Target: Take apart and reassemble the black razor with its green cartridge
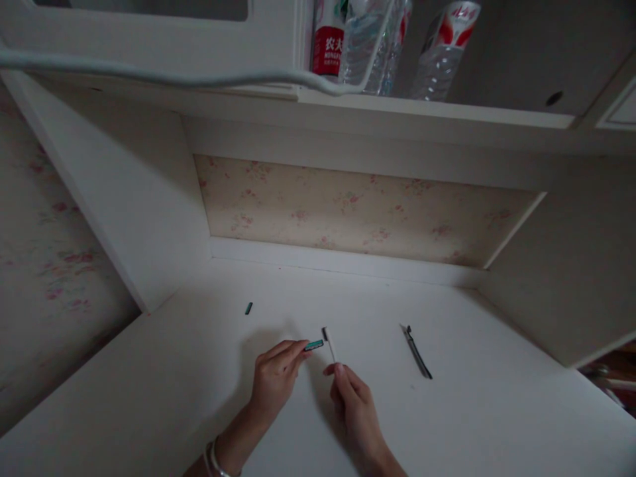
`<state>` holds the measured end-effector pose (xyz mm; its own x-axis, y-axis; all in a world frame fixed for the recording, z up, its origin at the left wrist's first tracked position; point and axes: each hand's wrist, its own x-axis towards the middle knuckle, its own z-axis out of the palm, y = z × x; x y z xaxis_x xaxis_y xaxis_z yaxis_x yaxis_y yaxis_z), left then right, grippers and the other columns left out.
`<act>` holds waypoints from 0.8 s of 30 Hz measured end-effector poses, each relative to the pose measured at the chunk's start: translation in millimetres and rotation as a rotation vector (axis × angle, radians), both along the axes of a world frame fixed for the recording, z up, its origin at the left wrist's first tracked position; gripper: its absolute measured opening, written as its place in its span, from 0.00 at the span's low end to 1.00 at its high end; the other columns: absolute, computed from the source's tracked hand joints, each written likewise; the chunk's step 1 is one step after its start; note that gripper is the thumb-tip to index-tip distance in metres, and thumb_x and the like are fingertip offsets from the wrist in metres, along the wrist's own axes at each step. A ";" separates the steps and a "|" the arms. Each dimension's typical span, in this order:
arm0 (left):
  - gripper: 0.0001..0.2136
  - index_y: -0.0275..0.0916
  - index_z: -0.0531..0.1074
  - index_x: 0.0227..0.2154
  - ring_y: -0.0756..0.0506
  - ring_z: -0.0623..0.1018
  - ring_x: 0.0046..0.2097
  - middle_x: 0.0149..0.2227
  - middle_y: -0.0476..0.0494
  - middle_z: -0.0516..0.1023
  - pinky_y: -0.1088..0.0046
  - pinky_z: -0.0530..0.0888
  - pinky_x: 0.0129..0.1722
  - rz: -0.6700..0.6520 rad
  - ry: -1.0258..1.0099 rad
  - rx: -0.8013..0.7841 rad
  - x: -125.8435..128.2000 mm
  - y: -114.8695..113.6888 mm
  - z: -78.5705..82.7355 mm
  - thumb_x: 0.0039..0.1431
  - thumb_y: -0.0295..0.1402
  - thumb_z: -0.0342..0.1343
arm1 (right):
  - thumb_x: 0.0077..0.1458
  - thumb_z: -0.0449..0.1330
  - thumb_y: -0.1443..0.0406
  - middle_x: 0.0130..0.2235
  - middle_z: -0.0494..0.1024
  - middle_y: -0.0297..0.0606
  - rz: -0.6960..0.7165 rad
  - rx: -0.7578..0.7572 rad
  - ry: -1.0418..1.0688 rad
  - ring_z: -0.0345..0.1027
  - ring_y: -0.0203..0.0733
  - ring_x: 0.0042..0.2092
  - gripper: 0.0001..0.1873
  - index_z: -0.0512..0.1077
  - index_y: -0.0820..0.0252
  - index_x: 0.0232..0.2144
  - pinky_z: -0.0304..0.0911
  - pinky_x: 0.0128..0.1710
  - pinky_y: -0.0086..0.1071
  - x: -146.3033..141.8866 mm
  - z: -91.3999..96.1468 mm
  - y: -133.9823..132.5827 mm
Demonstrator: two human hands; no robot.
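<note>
My left hand point(276, 377) pinches a small teal piece point(314, 344) between its fingertips, just above the white desk point(447, 411). My right hand point(354, 404) is closed around the lower end of a thin white pen barrel point(328, 343), whose dark tip points away from me. The two pieces sit a few centimetres apart. Another small teal piece point(248, 308) lies alone on the desk, further back on the left. A thin dark refill-like rod point(416, 352) lies on the desk to the right of my hands.
The desk sits in a white alcove with floral wallpaper point(348, 212) at the back and side panels left and right. A shelf above holds plastic water bottles point(377, 46). A pale cable point(149, 73) runs across the top.
</note>
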<state>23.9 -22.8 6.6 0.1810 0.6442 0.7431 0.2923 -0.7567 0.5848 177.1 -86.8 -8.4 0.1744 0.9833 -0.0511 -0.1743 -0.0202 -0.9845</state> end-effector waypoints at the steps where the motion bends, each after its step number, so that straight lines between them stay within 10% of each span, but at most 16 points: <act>1: 0.09 0.39 0.74 0.41 0.52 0.77 0.28 0.32 0.47 0.79 0.80 0.76 0.29 0.000 0.000 -0.002 -0.1 0.0 0.1 0.59 0.26 0.55 | 0.54 0.56 0.44 0.16 0.52 0.24 0.024 -0.019 0.097 0.41 0.28 0.17 0.27 0.72 0.64 0.32 0.38 0.15 0.23 -0.7 1.5 -0.6; 8: 0.08 0.38 0.75 0.40 0.53 0.77 0.27 0.31 0.47 0.79 0.81 0.76 0.27 0.019 -0.003 -0.018 0.6 -1.1 5.7 0.59 0.26 0.54 | 0.56 0.51 0.43 0.13 0.51 0.21 0.208 -0.108 0.359 0.37 0.27 0.12 0.30 0.72 0.65 0.40 0.35 0.10 0.23 -3.6 8.4 -5.6; 15: 0.08 0.39 0.75 0.40 0.52 0.77 0.29 0.32 0.47 0.79 0.80 0.76 0.29 0.037 0.029 -0.034 0.7 -1.9 5.0 0.59 0.26 0.55 | 0.60 0.50 0.48 0.19 0.55 0.27 0.128 0.067 -0.289 0.48 0.32 0.22 0.26 0.73 0.65 0.36 0.43 0.21 0.26 -2.1 1.9 -8.6; 24: 0.08 0.40 0.75 0.40 0.53 0.75 0.26 0.31 0.47 0.78 0.80 0.75 0.29 0.041 0.012 -0.049 0.0 -1.1 5.2 0.60 0.28 0.54 | 0.61 0.48 0.50 0.23 0.60 0.30 0.039 0.122 -0.487 0.53 0.36 0.26 0.24 0.72 0.63 0.30 0.49 0.25 0.27 -1.2 8.1 -8.7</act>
